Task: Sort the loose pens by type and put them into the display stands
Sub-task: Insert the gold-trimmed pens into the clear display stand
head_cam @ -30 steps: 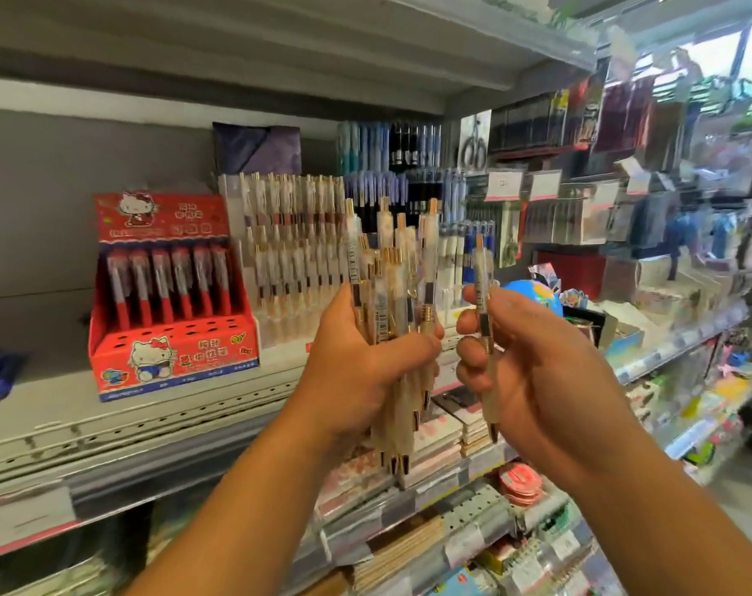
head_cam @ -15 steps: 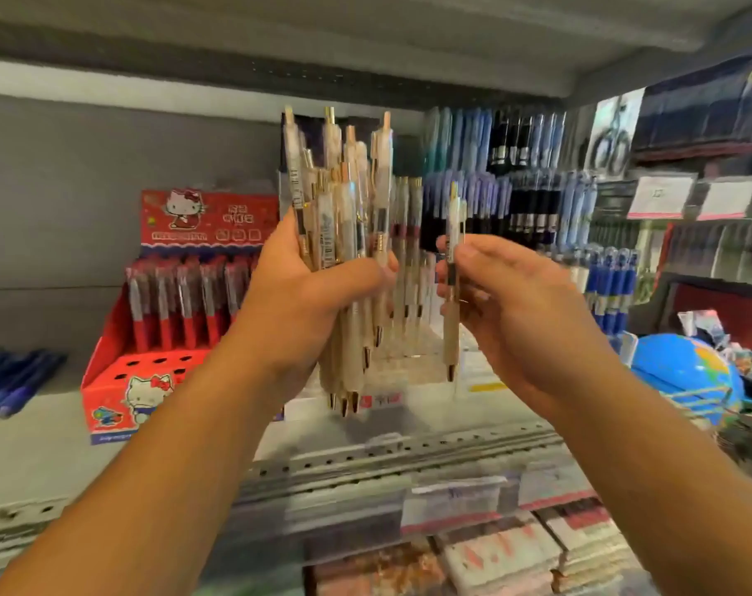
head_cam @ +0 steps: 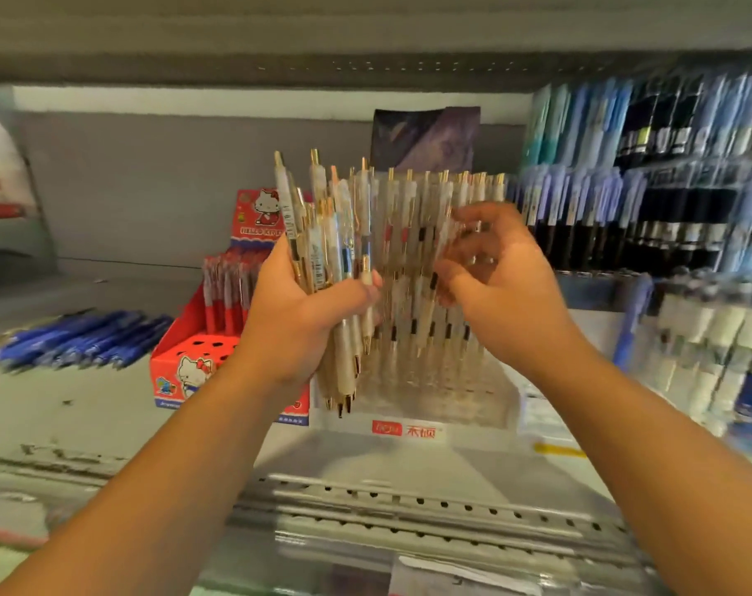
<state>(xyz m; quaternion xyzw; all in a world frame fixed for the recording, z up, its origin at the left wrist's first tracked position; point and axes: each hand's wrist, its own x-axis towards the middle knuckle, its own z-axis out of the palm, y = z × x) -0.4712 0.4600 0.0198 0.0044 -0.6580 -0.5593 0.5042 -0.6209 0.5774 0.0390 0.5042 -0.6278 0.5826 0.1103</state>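
Observation:
My left hand [head_cam: 297, 320] grips an upright bundle of cream pens with gold clips [head_cam: 322, 234], tips pointing down, in front of the shelf. My right hand [head_cam: 503, 286] is just to its right, fingers curled, pinching a single cream pen [head_cam: 428, 320] that tilts tip-down over the clear display stand [head_cam: 430, 393]. That stand holds rows of the same cream pens behind both hands. The picture is blurred around the right hand's fingers.
A red cartoon-cat stand [head_cam: 185, 363] with red pens sits left of the clear one. Loose blue pens [head_cam: 86, 337] lie on the shelf at far left. Racks of blue and black pens [head_cam: 649, 187] and white pens [head_cam: 710, 333] fill the right. The perforated shelf edge [head_cam: 408, 501] runs below.
The view has swung left and closer to the clear stand. My right hand has carried the single pen forward and down over the stand; my left hand still holds the bundle.

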